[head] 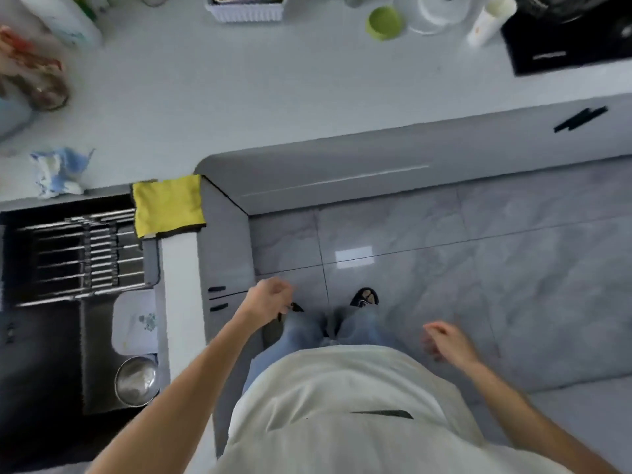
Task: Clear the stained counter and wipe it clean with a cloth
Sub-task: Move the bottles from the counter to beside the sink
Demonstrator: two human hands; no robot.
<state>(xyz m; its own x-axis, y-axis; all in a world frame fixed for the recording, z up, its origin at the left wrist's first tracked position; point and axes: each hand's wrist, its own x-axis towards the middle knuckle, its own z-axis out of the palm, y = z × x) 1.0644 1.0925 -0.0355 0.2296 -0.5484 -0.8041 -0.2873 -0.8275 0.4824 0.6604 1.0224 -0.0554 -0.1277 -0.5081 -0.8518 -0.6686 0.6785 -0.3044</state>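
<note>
A yellow cloth [167, 205] lies folded over the counter's corner beside the sink. The white counter [239, 90] stretches across the top of the view, with faint specks on it. A crumpled blue and white wrapper [56, 172] rests on its near left edge. My left hand [268, 297] hangs over the floor near the cabinet, fingers loosely curled and holding nothing. My right hand [444, 338] hangs low at the right, fingers apart and holding nothing. Both hands are well below the counter and apart from the cloth.
A green cup [384, 22], a white bottle [489, 20], a white ribbed basket [244, 10] and jars [37, 77] stand along the back. A black hob [567, 49] is at the right. The sink [68, 268] holds a rack, a plate [135, 325] and a steel bowl [136, 379].
</note>
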